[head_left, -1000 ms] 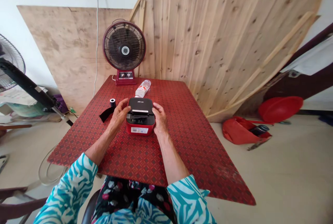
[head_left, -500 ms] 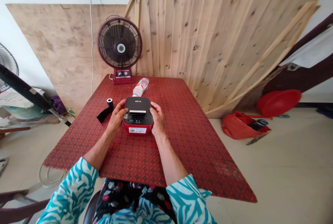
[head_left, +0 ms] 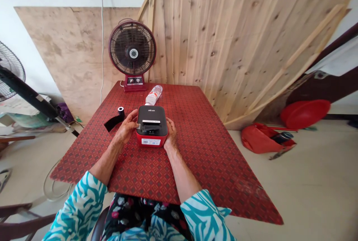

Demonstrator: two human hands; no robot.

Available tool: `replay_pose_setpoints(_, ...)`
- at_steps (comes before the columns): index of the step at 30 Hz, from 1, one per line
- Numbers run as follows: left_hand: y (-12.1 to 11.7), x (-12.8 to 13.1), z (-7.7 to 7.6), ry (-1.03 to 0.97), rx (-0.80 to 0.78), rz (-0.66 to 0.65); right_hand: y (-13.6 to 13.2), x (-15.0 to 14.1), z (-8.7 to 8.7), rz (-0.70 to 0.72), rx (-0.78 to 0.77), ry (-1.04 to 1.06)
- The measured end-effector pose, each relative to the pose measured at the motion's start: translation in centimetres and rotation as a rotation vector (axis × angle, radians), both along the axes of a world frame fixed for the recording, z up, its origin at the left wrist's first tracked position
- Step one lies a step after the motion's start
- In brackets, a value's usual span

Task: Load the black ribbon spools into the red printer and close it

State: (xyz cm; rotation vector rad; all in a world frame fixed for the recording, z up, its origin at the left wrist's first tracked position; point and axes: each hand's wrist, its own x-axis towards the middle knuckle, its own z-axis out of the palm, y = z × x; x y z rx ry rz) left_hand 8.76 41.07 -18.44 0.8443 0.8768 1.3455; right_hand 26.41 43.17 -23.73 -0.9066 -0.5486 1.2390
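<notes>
A small receipt printer (head_left: pixel 152 116), with a black lid and a red base, stands on the patterned red tabletop between my two hands. My left hand (head_left: pixel 127 127) grips its left side, thumb at the lid's edge. Along the opposite side, the fingers and palm of my right hand (head_left: pixel 170 133) press against the casing. A white strip shows at the printer's slot, and a white label is on its front. Left of the printer stands a small paper roll (head_left: pixel 121 111), its dark tail (head_left: pixel 112 122) lying on the table.
Behind the printer a clear plastic bottle (head_left: pixel 153 95) lies on its side. A maroon fan (head_left: pixel 132 52) stands at the table's (head_left: pixel 207 166) back edge, before leaning wooden boards (head_left: pixel 195 36). On the floor to the right are a red bag (head_left: pixel 258 139) and a red basin (head_left: pixel 304 114).
My right thumb has come off the top of the lid and down to the printer's right side. My left hand keeps its hold. The whole view has shifted slightly.
</notes>
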Motion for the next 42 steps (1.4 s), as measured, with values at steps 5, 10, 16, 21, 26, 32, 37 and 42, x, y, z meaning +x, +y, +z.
replay_pose_setpoints(5,-0.2,-0.2,0.4,0.03,0.005,-0.027,0.2,-0.1,-0.1,0.013,0.004,0.019)
replay_pose_setpoints(10,-0.3,-0.5,0.5,0.029,-0.009,-0.053,0.3,-0.2,-0.5,0.012,0.028,-0.009)
replay_pose_setpoints(16,-0.5,-0.6,0.4,0.017,-0.019,-0.074,0.3,-0.2,-0.7,0.013,0.025,-0.033)
replay_pose_setpoints(21,-0.5,-0.1,0.7,-0.015,-0.05,-0.013,0.1,-0.2,-0.2,0.007,0.019,-0.024)
replay_pose_setpoints(26,-0.5,-0.2,0.1,-0.023,-0.129,-0.055,0.0,-0.2,0.0,0.005,0.003,-0.002)
replay_pose_setpoints(32,-0.7,-0.2,-0.1,0.025,-0.13,-0.044,-0.2,-0.1,0.1,0.011,0.011,-0.037)
replay_pose_setpoints(37,-0.4,-0.4,-0.5,0.075,-0.122,-0.072,-0.2,0.0,0.3,-0.008,-0.002,-0.013)
replay_pose_setpoints(42,-0.3,-0.7,-0.5,0.102,-0.058,-0.09,0.0,-0.2,-0.2,0.018,0.024,0.001)
